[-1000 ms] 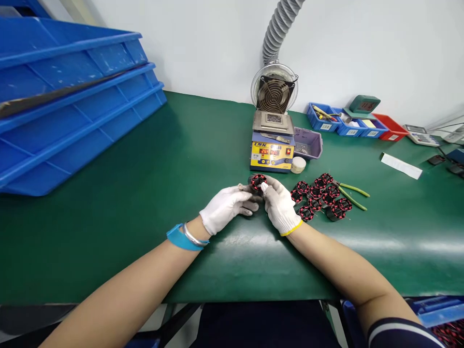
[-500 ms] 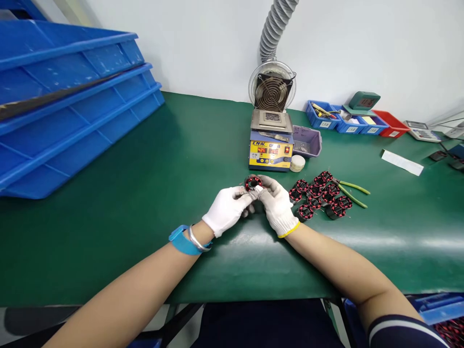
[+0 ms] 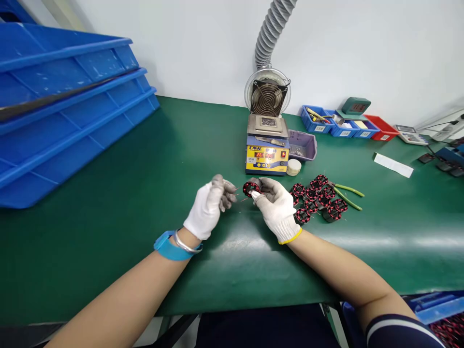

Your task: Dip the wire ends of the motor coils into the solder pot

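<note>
Both my hands wear white gloves over the green mat [image 3: 145, 203]. My right hand [image 3: 277, 208] is closed round a small black ring wound with red wire, a coil [image 3: 251, 188], held just above the mat. My left hand [image 3: 209, 207] is a little to the left of the coil, its fingers pinched together; a thin wire end seems to run from them toward the coil. A blue band and a metal bracelet sit on my left wrist. A cluster of several similar coils [image 3: 319, 195] lies to the right of my right hand.
A yellow and blue solder pot [image 3: 267, 150] with a fan and grey hose [image 3: 268, 94] stands behind the hands. Green-handled cutters [image 3: 346, 193] lie beside the coils. Stacked blue crates [image 3: 68, 106] fill the left. Small parts bins [image 3: 340, 123] and a paper slip [image 3: 393, 165] lie at the right.
My left hand has drawn away to the left from the coil, which stays in my right hand. The view has shifted slightly.
</note>
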Demonstrator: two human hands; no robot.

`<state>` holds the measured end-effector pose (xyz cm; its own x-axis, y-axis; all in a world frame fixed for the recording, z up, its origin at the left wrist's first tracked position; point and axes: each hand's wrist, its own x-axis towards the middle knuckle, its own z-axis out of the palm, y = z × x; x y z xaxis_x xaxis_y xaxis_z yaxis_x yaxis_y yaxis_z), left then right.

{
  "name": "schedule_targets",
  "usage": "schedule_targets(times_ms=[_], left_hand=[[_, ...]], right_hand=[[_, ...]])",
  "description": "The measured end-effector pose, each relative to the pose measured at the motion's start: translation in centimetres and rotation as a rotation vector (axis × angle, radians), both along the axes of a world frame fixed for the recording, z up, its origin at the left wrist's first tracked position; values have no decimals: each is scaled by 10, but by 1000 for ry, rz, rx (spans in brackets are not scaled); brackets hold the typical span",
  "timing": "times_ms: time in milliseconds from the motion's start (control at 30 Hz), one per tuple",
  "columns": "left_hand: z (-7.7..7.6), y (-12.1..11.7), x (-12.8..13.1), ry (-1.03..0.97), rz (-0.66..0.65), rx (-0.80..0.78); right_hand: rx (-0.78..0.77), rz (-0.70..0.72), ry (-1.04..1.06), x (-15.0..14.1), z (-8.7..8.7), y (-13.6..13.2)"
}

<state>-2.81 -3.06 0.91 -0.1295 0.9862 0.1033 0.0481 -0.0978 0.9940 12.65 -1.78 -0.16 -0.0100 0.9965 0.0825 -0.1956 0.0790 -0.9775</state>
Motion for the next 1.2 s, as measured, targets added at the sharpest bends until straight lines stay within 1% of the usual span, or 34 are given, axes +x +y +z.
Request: schedule_targets(times_ms=[67,133,200,233,300,367,400,467,533,600,700,767,867,967,1067,1200], left_hand=[[1,-5,7,106,-32,-5],[6,-11,11,146,-58,-7],[11,-17,11,103,-88,8],[13,-18,10,57,-83,22],[12,-18,6,-46,5,45],[7,-14,3,-125,121,56],[2,-9,3,-135,150,53],[-8,0,3,-91,121,20],[-20,11,5,-6,10,-37],[-30,20,7,69,-87,-80],[-39,30,8,126,-133,-82],[-42,33,6,134,-143,-71],[-44,35,4,143,-164,-67],[-44,35,3,175,-178,-61],[-43,35,4,220,-177,-49],[-41,34,3,256,-174,-52]], right_hand=[[6,7,-16,1,1,0],[7,5,-33,1,2,0],[11,-8,-40,1,4,-1],[13,-19,-41,2,6,-1],[25,-42,-47,4,10,2],[75,-71,-79,8,18,11],[117,-84,-112,11,23,19],[223,-111,-235,18,38,45],[338,-146,-437,27,57,82],[436,-201,-689,34,78,124],[496,-267,-1075,39,105,179],[498,-295,-1301,37,116,204],[464,-291,-1564,29,121,222],[429,-238,-1726,21,119,227],[417,-200,-1791,19,114,227],[433,-197,-1811,19,110,226]])
